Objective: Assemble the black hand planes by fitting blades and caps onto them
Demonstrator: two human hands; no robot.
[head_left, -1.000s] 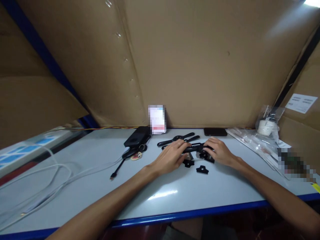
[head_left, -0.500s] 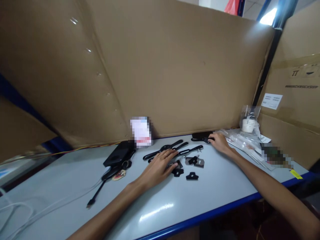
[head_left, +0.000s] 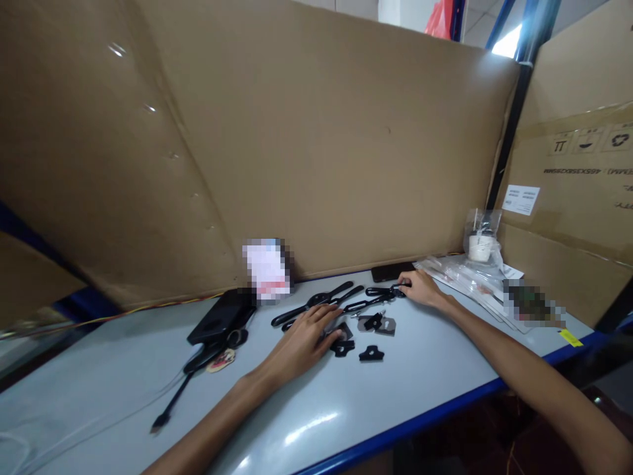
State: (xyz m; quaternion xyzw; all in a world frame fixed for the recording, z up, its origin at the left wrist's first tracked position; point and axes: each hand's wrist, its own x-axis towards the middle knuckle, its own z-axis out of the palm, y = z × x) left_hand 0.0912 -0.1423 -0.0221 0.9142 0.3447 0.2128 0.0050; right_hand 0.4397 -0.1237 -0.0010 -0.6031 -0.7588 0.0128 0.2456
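Observation:
My left hand (head_left: 307, 335) lies palm down with its fingers stretched out over several black two-handled tools that look like spokeshave bodies (head_left: 319, 298). It partly covers their near ends, and its thumb is beside a small black lever cap (head_left: 343, 349). At the back of the group, my right hand (head_left: 422, 288) pinches the right end of another black spokeshave body (head_left: 378, 291), which lies low over the table. Grey slotted blades (head_left: 388, 326) with a black piece on top sit between the hands. A second lever cap (head_left: 370, 354) lies nearer to me.
A dark phone-like slab (head_left: 388, 272) lies behind my right hand. Plastic bags (head_left: 457, 280) and a bagged white cup (head_left: 479, 245) stand right of it. To the left are a black box (head_left: 220, 318) and a cable (head_left: 171, 404). Cardboard (head_left: 306, 145) walls the table's back.
My right hand has drawn the spokeshave body away from the dark slab, toward the other tools. My left hand stays over the group. The whole view has shifted slightly.

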